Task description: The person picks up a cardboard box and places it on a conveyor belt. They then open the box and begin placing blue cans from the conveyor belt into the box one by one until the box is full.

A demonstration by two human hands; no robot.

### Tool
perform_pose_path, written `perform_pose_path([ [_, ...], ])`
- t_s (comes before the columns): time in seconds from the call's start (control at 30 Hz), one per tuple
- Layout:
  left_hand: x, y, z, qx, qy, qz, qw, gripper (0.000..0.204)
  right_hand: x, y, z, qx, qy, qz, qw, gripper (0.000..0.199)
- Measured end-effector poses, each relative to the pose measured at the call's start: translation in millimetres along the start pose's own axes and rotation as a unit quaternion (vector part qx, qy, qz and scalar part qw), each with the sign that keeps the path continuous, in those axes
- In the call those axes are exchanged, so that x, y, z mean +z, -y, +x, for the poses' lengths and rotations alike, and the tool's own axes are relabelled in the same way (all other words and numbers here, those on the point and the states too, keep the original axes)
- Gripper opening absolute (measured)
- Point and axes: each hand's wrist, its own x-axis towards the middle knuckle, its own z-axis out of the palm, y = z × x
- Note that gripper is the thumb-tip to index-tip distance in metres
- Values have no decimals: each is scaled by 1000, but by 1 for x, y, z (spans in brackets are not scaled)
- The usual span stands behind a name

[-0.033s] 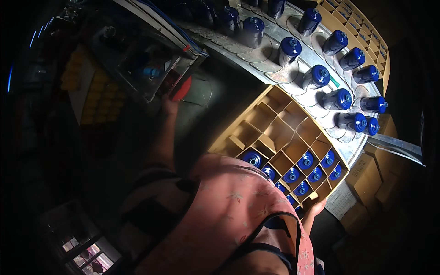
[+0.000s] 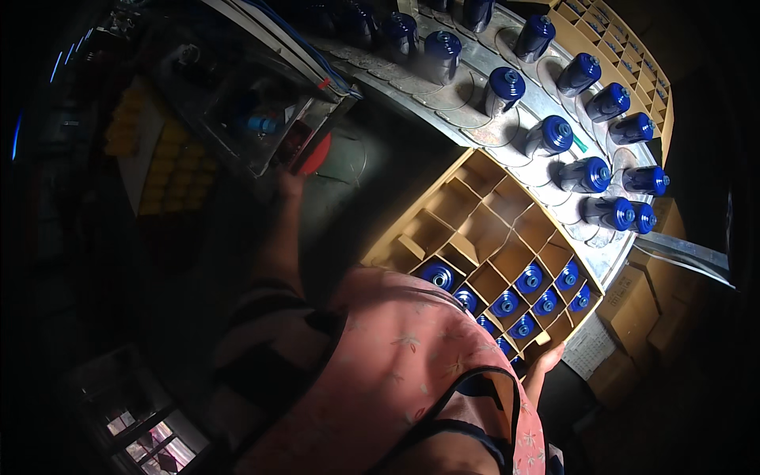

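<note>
My right hand [image 2: 547,359] is at the near right edge of a divided cardboard box [image 2: 380,252], its fingers pressed to the wall and partly hidden. The box rests against my body. Several blue bottle-like containers [image 2: 530,278] with ringed tops stand in its near and right compartments, while other cells hold none. My left hand [image 2: 291,180] reaches up to a dark machine frame [image 2: 265,150], right beside a red round part [image 2: 316,154]. Its fingers are lost in shadow, so their grip cannot be made out.
Beyond the box, a curved slat conveyor [image 2: 467,107] carries several upright blue containers [image 2: 505,87] in two lanes. Another divided carton [image 2: 645,59] lies at the far right. Closed cardboard boxes [image 2: 633,301] are stacked at right. Yellow cylindrical things [image 2: 174,170] are grouped at left.
Containers in the conveyor's nearer lane have shifted very slightly to the right and toward me. Both my hands stay where they were.
</note>
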Motion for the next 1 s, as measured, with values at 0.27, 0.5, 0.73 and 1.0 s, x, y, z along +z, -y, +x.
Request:
perform_pose_path([
  [0.27,8,43,70,-127,72,1,989,101,21,26,-25,136,97,178,970,41],
  [0.5,-6,31,83,-82,100,81,988,111,34,37,-28,122,85,166,975,40],
  [0.73,-18,10,79,-172,122,167,963,109,40,44,-28,114,75,149,979,38],
  [1.0,-26,19,100,-112,150,177,966,105,41,48,-30,104,66,129,984,36],
])
